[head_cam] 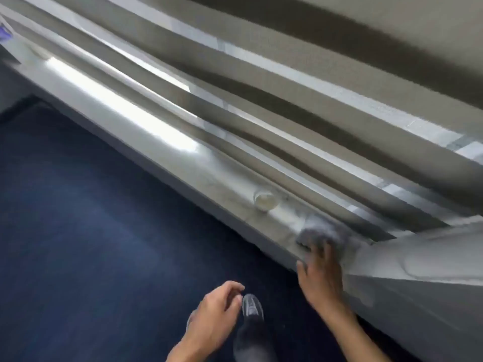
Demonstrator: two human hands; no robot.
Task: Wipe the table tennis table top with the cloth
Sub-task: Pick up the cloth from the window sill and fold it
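Grey crumpled cloth (320, 232) lies on the pale grey ledge (162, 131), where the right hand (320, 275) rests its fingers (325, 250) stretched out on the near edge, thumb spread aside. The left hand (217, 310) hangs loosely curled, holding nothing. A careless sweep could knock the small clear cup (265, 201) nearby on the ledge, or drag the cloth onto the dark blue floor (91, 231). Blur smears everything: fingertips merge with cloth, the cup's contents are unclear, and no table tennis table shows.
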